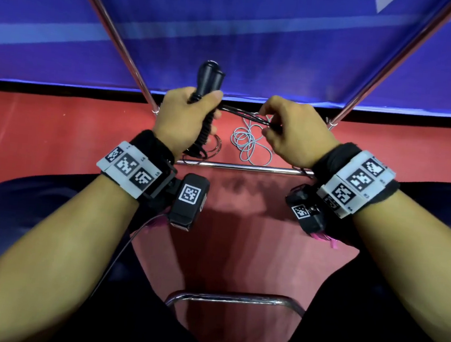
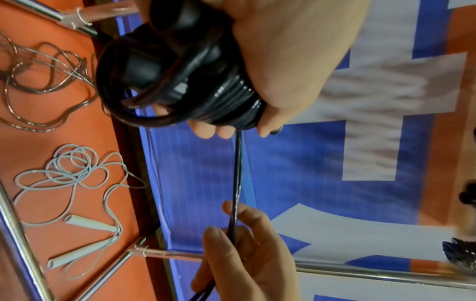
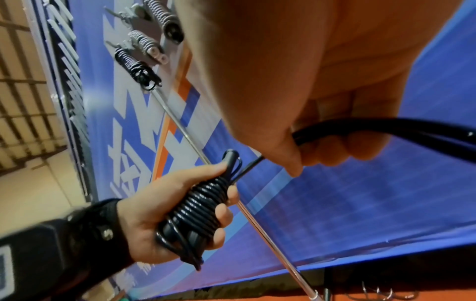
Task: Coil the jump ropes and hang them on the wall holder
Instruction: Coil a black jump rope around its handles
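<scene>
A blue banner (image 1: 256,50) with white and orange shapes filled the wall ahead, and a red floor (image 1: 59,129) ran below it. A chrome frame (image 1: 116,38) rose from that floor in front of the banner. High on the banner, in the right wrist view, the holder (image 3: 139,21) carried wound ropes. On the floor a grey rope (image 1: 246,142) lay in loose loops with its handles beside it. A clear rope (image 2: 38,81) lay near it, equally loose, and neither was coiled yet.

The black rope (image 1: 209,79) was held off the floor, in front of the banner. The left hand (image 1: 179,120) was clenched around its two handles and the cord wound about them. The right hand (image 1: 298,133) pinched the tail of cord, drawn taut between the hands.

The cord looked stiff and glossy, so a slip from that pinch would likely let the last turns spring loose. An eased left grip could let turns slide off the handle ends. The tail might snag a frame rod just behind the hands. With the end left untucked, the bundle would probably unwind once hung.
</scene>
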A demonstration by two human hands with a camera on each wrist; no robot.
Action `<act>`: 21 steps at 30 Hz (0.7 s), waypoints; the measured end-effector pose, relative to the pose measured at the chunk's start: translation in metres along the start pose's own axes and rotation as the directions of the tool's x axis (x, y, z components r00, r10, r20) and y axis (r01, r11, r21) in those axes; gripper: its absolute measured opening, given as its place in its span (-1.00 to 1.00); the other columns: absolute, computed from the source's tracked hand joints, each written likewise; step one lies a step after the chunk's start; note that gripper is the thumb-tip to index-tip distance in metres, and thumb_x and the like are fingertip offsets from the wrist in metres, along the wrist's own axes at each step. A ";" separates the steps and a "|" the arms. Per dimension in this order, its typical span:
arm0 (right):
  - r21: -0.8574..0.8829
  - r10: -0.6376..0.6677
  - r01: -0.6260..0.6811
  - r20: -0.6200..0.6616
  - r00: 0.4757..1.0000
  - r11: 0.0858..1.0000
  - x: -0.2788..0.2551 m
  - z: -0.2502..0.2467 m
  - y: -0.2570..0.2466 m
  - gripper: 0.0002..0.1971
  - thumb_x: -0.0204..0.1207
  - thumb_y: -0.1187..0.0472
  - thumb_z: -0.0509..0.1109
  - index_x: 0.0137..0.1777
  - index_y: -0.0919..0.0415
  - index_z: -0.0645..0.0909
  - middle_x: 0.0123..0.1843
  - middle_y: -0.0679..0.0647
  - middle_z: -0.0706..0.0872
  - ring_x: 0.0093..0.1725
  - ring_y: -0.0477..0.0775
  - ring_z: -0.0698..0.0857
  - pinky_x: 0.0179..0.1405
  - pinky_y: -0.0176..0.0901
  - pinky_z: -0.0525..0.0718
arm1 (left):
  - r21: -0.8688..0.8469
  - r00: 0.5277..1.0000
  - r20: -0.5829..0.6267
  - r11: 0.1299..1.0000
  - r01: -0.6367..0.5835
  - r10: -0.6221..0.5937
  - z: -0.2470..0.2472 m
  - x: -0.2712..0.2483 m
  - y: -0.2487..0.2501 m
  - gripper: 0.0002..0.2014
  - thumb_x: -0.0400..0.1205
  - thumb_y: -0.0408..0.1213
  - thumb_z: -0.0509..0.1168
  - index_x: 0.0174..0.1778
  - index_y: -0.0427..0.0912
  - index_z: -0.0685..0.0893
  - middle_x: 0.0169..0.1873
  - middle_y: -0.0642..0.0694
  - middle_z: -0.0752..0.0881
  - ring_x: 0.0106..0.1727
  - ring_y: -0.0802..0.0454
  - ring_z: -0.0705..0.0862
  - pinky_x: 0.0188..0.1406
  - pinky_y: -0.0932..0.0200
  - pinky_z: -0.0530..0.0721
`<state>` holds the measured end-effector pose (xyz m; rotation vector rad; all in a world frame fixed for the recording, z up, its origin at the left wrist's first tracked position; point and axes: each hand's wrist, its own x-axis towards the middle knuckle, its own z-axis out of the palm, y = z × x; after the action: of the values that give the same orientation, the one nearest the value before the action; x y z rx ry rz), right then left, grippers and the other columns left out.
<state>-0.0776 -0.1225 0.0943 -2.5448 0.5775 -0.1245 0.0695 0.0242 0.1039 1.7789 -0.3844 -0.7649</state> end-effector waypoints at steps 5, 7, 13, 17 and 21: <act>0.114 0.112 -0.111 0.000 0.994 0.987 -0.001 0.001 0.005 -0.73 0.55 0.29 0.44 0.24 0.18 0.62 -0.05 0.07 0.75 -0.20 0.12 0.63 -0.05 -0.15 0.52 | 0.097 0.991 -0.125 0.994 -0.045 0.057 -0.013 0.013 -0.010 -0.84 0.70 -0.23 0.39 -0.16 -0.21 0.63 -0.36 -0.15 0.70 -0.45 -0.09 0.62 -0.56 0.15 0.55; 0.262 0.107 -0.110 0.024 0.994 0.959 -0.003 -0.001 0.001 -0.68 0.51 0.42 0.42 0.24 0.17 0.60 -0.03 -0.02 0.70 -0.36 -0.08 0.60 -0.17 -0.26 0.54 | 0.171 0.982 -0.171 0.984 -0.047 0.077 -0.018 0.018 -0.019 -0.82 0.65 -0.18 0.39 -0.22 -0.16 0.62 -0.38 -0.19 0.68 -0.46 -0.09 0.62 -0.49 0.06 0.57; 0.372 0.143 -0.237 0.261 0.955 0.897 -0.006 -0.016 0.007 -0.61 0.47 0.43 0.52 0.21 0.10 0.56 -0.07 0.05 0.73 -0.48 -0.02 0.64 -0.48 -0.21 0.61 | 0.335 0.982 -0.173 0.942 -0.014 0.076 -0.016 0.018 -0.036 -0.77 0.60 -0.08 0.42 -0.30 -0.07 0.59 -0.46 -0.12 0.63 -0.44 -0.07 0.57 -0.33 -0.14 0.68; 0.282 0.245 -0.317 0.262 0.934 0.906 -0.009 -0.015 0.024 -0.85 0.45 0.32 0.60 -0.14 0.24 0.65 -0.27 0.18 0.82 -0.50 -0.06 0.71 -0.38 -0.16 0.65 | 0.350 0.977 -0.207 0.936 0.032 0.044 -0.022 0.023 -0.038 -0.79 0.56 -0.02 0.42 -0.28 -0.03 0.62 -0.46 -0.07 0.67 -0.42 -0.12 0.63 -0.28 -0.14 0.73; 0.202 0.265 -0.312 0.231 0.936 0.928 -0.012 -0.018 0.031 -0.77 0.53 0.12 0.56 -0.25 0.23 0.68 -0.38 0.02 0.81 -0.48 -0.18 0.69 -0.29 -0.21 0.67 | 0.377 0.976 -0.213 0.926 0.031 0.054 -0.024 0.024 -0.038 -0.79 0.54 0.02 0.42 -0.25 -0.01 0.62 -0.47 -0.02 0.65 -0.28 -0.29 0.78 -0.25 -0.15 0.75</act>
<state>-0.1036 -0.1497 0.0946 -2.1819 0.8001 0.1592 0.0986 0.0404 0.0652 2.1987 -0.4131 -0.4974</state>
